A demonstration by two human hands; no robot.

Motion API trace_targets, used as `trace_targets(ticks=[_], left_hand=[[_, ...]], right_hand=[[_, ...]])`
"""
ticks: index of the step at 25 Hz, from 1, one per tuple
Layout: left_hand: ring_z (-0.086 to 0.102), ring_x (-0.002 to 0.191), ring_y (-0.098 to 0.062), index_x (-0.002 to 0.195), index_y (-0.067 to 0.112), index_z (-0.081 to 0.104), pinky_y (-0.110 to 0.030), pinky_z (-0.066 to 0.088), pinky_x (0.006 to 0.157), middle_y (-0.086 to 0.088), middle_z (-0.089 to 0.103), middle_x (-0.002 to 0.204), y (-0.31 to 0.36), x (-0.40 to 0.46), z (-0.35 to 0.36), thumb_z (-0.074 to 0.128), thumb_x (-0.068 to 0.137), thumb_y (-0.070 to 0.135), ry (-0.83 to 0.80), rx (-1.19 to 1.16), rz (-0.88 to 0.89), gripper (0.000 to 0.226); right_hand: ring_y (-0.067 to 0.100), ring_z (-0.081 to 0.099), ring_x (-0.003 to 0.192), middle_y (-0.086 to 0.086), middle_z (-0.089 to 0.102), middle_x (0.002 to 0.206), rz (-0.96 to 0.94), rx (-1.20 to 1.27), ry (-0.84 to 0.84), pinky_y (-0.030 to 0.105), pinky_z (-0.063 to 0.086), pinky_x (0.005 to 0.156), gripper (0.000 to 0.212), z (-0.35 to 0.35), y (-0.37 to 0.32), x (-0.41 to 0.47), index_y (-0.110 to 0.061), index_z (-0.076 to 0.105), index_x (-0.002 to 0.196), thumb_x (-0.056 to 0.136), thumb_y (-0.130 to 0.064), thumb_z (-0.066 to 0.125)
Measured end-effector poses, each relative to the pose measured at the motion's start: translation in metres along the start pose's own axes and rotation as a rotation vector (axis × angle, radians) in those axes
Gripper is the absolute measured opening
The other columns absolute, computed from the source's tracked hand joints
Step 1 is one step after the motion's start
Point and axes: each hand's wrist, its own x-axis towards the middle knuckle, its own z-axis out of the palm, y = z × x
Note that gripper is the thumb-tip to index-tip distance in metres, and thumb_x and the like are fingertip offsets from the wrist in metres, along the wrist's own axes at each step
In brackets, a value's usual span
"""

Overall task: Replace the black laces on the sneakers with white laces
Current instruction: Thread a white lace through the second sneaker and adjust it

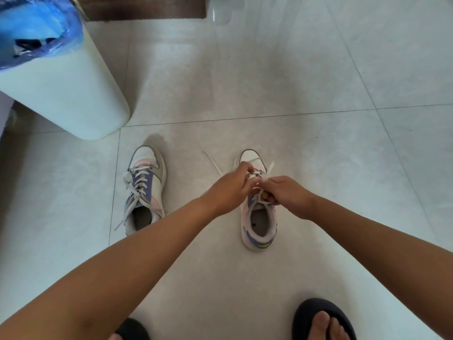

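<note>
Left white-and-purple leather sneaker (144,190) laced white; right white-and-purple sneaker (258,217) half-threaded, left hand (229,190) and right hand (285,195) pinching flat white lace (215,165).

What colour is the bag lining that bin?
Blue, a translucent plastic bag over the white bin, seen in the head view.

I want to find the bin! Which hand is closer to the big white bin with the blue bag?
Left. The left hand is nearer the white bin; the right hand lies farther right.
</note>
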Motion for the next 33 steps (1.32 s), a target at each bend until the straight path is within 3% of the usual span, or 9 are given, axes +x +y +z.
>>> trace_targets(ticks=[6, 13, 16, 18, 22, 24, 27, 30, 33], left_hand=[[0.057, 0.082, -0.016, 0.098, 0.019, 0.063, -0.025, 0.034, 0.065, 0.001, 0.065, 0.089, -0.020, -0.041, -0.013, 0.052, 0.094, 0.036, -0.272, 0.550, 0.284, 0.020], [0.054, 0.097, -0.005, 0.111, 0.016, 0.048, -0.016, 0.040, 0.083, 0.006, 0.057, 0.104, -0.003, 0.005, 0.003, 0.037, 0.099, 0.012, -0.082, -0.288, -0.098, 0.016], [0.058, 0.098, -0.020, 0.107, 0.008, 0.053, -0.031, 0.046, 0.089, -0.009, 0.060, 0.105, -0.003, 0.012, 0.009, 0.035, 0.093, -0.005, -0.170, -0.247, -0.077, 0.027], [0.057, 0.089, -0.012, 0.100, 0.004, 0.058, -0.019, 0.045, 0.085, -0.010, 0.057, 0.102, -0.007, 0.011, 0.007, 0.037, 0.091, -0.010, -0.141, -0.245, 0.012, 0.026], [0.052, 0.090, 0.012, 0.113, -0.002, 0.065, 0.005, 0.035, 0.075, 0.009, 0.055, 0.104, -0.005, 0.010, 0.007, 0.052, 0.093, -0.001, -0.091, -0.272, 0.024, 0.024], [0.051, 0.080, 0.018, 0.098, -0.002, 0.070, 0.005, 0.032, 0.067, 0.013, 0.052, 0.089, -0.006, 0.012, 0.008, 0.059, 0.090, 0.005, -0.129, -0.188, 0.047, 0.015], [0.047, 0.065, -0.005, 0.073, 0.010, 0.060, -0.008, 0.032, 0.054, 0.005, 0.050, 0.070, -0.009, 0.014, 0.007, 0.065, 0.087, 0.016, -0.170, -0.009, 0.017, 0.016], [0.048, 0.063, -0.006, 0.079, 0.015, 0.056, -0.013, 0.034, 0.056, 0.010, 0.051, 0.068, -0.013, 0.013, 0.004, 0.062, 0.087, 0.019, -0.056, 0.095, 0.055, 0.012], [0.057, 0.081, -0.025, 0.096, 0.013, 0.054, -0.028, 0.034, 0.059, -0.003, 0.058, 0.088, -0.020, 0.013, -0.001, 0.052, 0.088, 0.019, 0.026, 0.588, 0.102, 0.011]], right_hand=[[0.010, 0.052, 0.064, 0.004, 0.062, 0.074, 0.274, 0.366, -0.135, 0.019, 0.034, 0.060, 0.016, -0.010, 0.000, 0.003, -0.009, 0.065, 0.087, 0.088, 0.004, 0.055], [0.015, 0.058, 0.068, 0.003, 0.060, 0.070, 0.126, 0.144, -0.096, 0.021, 0.052, 0.060, 0.024, -0.007, -0.002, -0.003, -0.011, 0.061, 0.072, 0.074, 0.013, 0.062], [0.014, 0.054, 0.065, -0.002, 0.057, 0.066, -0.111, -0.131, 0.124, 0.023, 0.046, 0.062, 0.026, 0.002, 0.002, -0.003, -0.016, 0.060, 0.065, 0.073, 0.009, 0.061], [0.014, 0.046, 0.070, -0.004, 0.050, 0.077, -0.318, -0.410, 0.330, 0.021, 0.035, 0.063, 0.021, 0.012, 0.010, -0.001, -0.017, 0.058, 0.071, 0.077, 0.002, 0.060], [0.012, 0.047, 0.071, -0.002, 0.050, 0.084, -0.308, -0.290, 0.406, 0.018, 0.040, 0.061, 0.016, 0.011, 0.026, 0.002, -0.016, 0.052, 0.085, 0.081, -0.015, 0.067], [0.016, 0.054, 0.068, -0.001, 0.056, 0.074, -0.227, -0.196, 0.362, 0.027, 0.050, 0.062, 0.021, 0.005, 0.030, 0.003, -0.019, 0.051, 0.073, 0.079, -0.016, 0.071], [0.020, 0.058, 0.067, 0.004, 0.063, 0.070, -0.184, -0.064, 0.346, 0.042, 0.054, 0.071, 0.019, 0.001, 0.034, -0.001, -0.017, 0.058, 0.067, 0.077, -0.014, 0.074], [0.011, 0.057, 0.061, -0.002, 0.064, 0.064, -0.179, 0.004, 0.317, 0.031, 0.053, 0.063, 0.022, -0.001, 0.039, -0.007, -0.020, 0.060, 0.062, 0.075, -0.018, 0.078], [0.001, 0.055, 0.054, -0.009, 0.062, 0.058, -0.132, 0.089, 0.273, 0.014, 0.046, 0.052, 0.026, -0.005, 0.048, -0.015, -0.016, 0.057, 0.060, 0.075, -0.016, 0.079]])
